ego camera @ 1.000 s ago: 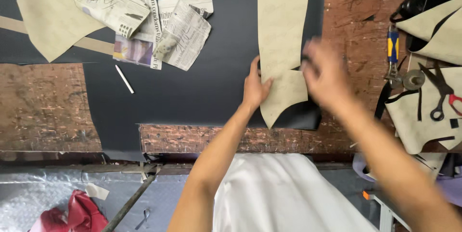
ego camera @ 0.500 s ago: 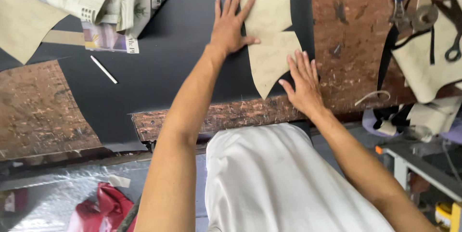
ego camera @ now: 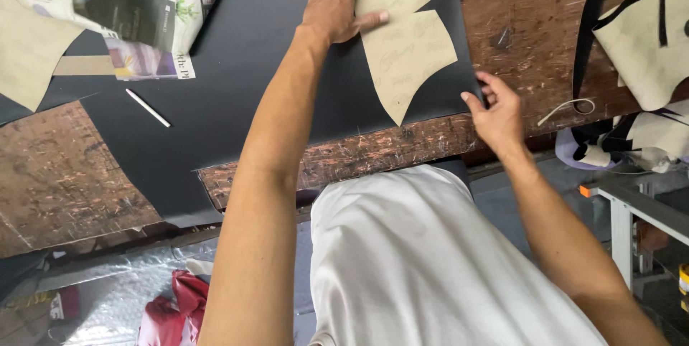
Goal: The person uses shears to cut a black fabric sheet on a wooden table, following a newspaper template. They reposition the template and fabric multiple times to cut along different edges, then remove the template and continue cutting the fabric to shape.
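tan paper pattern (ego camera: 405, 44) lies on the black sheet (ego camera: 237, 87) over the table (ego camera: 79, 174), its long axis running away from the body. left hand (ego camera: 337, 1) presses it flat, fingers spread. right hand (ego camera: 495, 113) is empty, fingers loosely curled, touching the sheet's corner just right of the pattern's tip.

Scarred wooden workbench (ego camera: 86, 174), littered floor (ego camera: 108, 296)

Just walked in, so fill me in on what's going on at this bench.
A person leans over a worn wooden workbench covered by a black sheet. The left hand lies flat, pressing a tan paper pattern piece onto the sheet. The right hand has its fingertips at the sheet's near right edge. A white chalk stick lies on the sheet to the left, with newspapers beyond it.
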`<action>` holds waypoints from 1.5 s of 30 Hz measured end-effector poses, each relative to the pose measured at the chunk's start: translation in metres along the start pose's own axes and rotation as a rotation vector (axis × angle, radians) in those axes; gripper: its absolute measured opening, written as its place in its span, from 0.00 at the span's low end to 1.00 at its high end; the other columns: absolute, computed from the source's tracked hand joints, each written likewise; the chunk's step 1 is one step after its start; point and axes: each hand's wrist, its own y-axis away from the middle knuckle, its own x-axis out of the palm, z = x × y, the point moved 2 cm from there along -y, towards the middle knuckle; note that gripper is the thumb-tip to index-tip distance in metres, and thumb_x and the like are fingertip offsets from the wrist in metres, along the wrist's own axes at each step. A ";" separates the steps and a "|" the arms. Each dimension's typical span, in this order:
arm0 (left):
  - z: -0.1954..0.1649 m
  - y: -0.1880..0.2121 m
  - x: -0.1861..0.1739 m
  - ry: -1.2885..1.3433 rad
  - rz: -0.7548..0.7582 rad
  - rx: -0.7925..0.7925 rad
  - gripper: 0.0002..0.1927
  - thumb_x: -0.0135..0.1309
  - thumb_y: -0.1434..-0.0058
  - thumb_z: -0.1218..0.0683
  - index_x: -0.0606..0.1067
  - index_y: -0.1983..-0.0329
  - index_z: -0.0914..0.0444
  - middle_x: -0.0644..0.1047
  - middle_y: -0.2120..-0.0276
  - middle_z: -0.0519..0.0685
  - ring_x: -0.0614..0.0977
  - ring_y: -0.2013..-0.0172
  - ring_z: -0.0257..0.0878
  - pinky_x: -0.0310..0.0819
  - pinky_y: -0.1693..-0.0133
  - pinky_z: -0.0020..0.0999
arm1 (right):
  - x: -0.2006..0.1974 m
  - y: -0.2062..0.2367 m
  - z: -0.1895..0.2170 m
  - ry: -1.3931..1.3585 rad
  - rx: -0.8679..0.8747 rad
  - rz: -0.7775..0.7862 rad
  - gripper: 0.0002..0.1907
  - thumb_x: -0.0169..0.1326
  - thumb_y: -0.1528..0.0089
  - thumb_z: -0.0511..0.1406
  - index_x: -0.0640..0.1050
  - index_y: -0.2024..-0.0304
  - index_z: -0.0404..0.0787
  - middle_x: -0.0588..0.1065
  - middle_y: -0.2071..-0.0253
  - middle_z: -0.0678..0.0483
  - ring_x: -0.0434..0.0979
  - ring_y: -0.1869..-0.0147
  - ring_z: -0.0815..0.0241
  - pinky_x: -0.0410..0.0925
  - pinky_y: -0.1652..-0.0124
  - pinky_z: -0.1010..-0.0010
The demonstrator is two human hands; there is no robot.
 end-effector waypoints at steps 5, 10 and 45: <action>-0.002 -0.001 -0.002 -0.018 0.049 -0.022 0.61 0.56 0.43 0.22 0.42 0.20 0.53 0.46 0.22 0.62 0.40 0.23 0.57 0.21 0.28 0.62 | -0.023 -0.004 -0.013 -0.061 0.141 0.054 0.11 0.65 0.33 0.35 0.81 0.53 0.34 0.74 0.70 0.61 0.67 0.69 0.74 0.60 0.70 0.80; -0.001 0.000 -0.004 -0.004 0.059 -0.023 0.60 0.57 0.42 0.23 0.43 0.19 0.53 0.47 0.22 0.61 0.42 0.22 0.56 0.23 0.27 0.63 | -0.028 0.011 -0.008 -0.136 0.341 0.405 0.11 0.56 0.33 0.38 0.81 0.54 0.39 0.72 0.78 0.60 0.66 0.76 0.73 0.58 0.76 0.78; 0.020 -0.013 -0.003 0.001 0.048 0.072 0.75 0.69 0.68 0.21 0.51 0.22 0.57 0.57 0.27 0.59 0.52 0.27 0.56 0.33 0.31 0.65 | 0.055 -0.003 0.063 0.533 -0.400 0.256 0.38 0.56 0.32 0.41 0.57 0.23 0.42 0.50 0.20 0.43 0.42 0.16 0.43 0.40 0.23 0.47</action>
